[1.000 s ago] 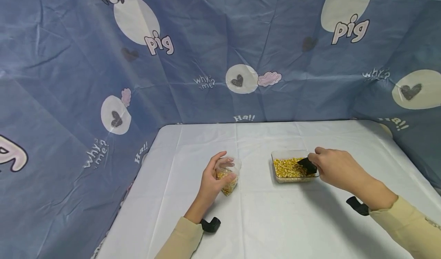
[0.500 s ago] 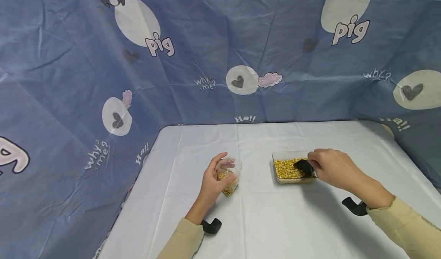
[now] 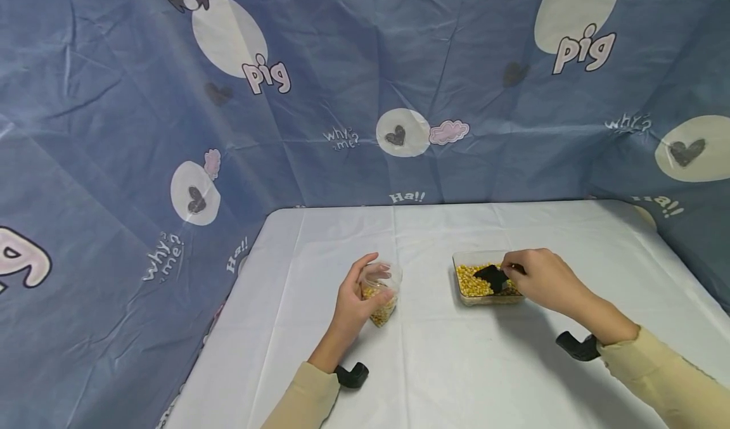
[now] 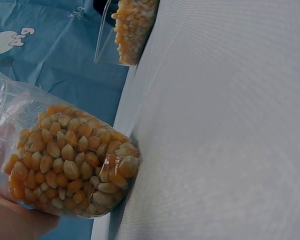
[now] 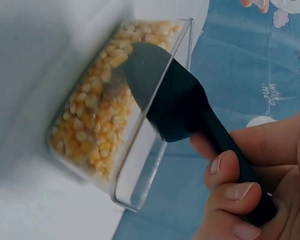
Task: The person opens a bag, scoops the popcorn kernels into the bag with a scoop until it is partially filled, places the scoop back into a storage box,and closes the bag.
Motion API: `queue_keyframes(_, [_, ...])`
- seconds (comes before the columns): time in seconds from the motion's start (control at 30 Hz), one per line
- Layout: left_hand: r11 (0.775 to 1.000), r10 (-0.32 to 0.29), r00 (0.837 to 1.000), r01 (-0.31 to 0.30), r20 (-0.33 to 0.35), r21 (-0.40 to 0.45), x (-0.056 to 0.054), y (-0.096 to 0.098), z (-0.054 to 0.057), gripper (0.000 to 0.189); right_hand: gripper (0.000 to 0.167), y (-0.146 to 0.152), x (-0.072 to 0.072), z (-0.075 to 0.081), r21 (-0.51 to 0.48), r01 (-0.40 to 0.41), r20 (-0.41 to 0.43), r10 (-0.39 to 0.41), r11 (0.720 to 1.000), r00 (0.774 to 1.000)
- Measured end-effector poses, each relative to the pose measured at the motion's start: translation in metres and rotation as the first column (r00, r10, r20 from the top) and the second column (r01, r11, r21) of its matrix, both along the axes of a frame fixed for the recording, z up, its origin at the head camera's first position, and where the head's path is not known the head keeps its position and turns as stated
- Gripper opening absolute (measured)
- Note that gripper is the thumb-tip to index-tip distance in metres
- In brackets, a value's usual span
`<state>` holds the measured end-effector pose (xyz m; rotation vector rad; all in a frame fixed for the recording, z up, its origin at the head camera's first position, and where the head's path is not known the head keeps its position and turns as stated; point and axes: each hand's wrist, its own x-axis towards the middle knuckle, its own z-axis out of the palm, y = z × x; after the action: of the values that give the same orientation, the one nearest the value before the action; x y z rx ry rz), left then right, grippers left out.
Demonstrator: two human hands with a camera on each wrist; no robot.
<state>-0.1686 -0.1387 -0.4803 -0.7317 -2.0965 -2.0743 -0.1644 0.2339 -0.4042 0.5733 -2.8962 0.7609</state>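
My left hand (image 3: 355, 299) grips a clear plastic bag (image 3: 390, 280) from its left side, thumb in front and fingers behind. Corn kernels (image 4: 65, 160) fill the lower part of the bag, which stands on the table with its mouth open. To the right, my right hand (image 3: 542, 283) holds a black scoop (image 5: 182, 100) by its handle, fingers wrapped round it. The scoop's blade dips into a clear rectangular container (image 3: 469, 300) of yellow corn kernels (image 5: 85, 125). In the right wrist view part of the blade shows through the container's wall.
A white cloth covers the table (image 3: 445, 365). Behind and to the left hangs a blue printed curtain (image 3: 319, 87). Black wrist mounts (image 3: 352, 376) sit on both forearms. The container stands a short way right of the bag.
My right hand has moved left with the scoop, whose blade has shifted leftward through the kernels. The left hand and the bag stay nearly still.
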Motion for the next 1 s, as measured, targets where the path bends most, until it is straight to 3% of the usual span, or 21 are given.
queue_keyframes(0.43, [1.0, 0.004, 1.0, -0.004, 0.011, 0.008, 0.0, -0.001, -0.001, 0.071, 0.02, 0.005, -0.007, -0.016, -0.15, 0.099, 0.18, -0.071, 0.984, 0.981])
queue_keyframes(0.73, [1.0, 0.004, 1.0, -0.004, 0.016, -0.004, 0.001, 0.0, 0.0, 0.07, 0.025, -0.001, -0.009, -0.027, -0.168, 0.172, 0.18, -0.141, 0.971, 0.973])
queue_keyframes(1.0, [1.0, 0.013, 1.0, -0.012, 0.015, -0.016, 0.0, -0.001, -0.001, 0.07, 0.02, 0.002, -0.008, -0.026, -0.152, 0.127, 0.196, -0.096, 0.98, 0.976])
